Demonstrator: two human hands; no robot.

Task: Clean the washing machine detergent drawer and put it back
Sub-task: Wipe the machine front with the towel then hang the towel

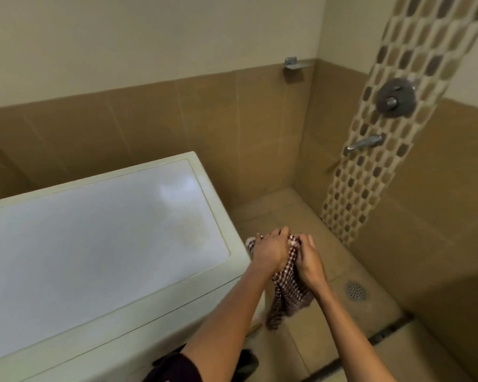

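Both hands hold a brown-and-white checked cloth [287, 288] in the air, just right of the washing machine [102, 244]. My left hand [271, 250] grips the cloth's upper part, fingers curled over it. My right hand [309, 261] grips it from the right, thumb and fingers closed on the fabric. The rest of the cloth hangs down between my forearms. The white machine has a pale top panel and fills the left half of the view. No detergent drawer shows; whether the cloth wraps one, I cannot tell.
Right of the machine lies a tiled shower floor with a round metal drain [356, 291]. On the mosaic strip of the right wall sit a shower valve [396, 97] and a spout [364, 144]. A small metal bracket [294, 63] sticks out of the back wall.
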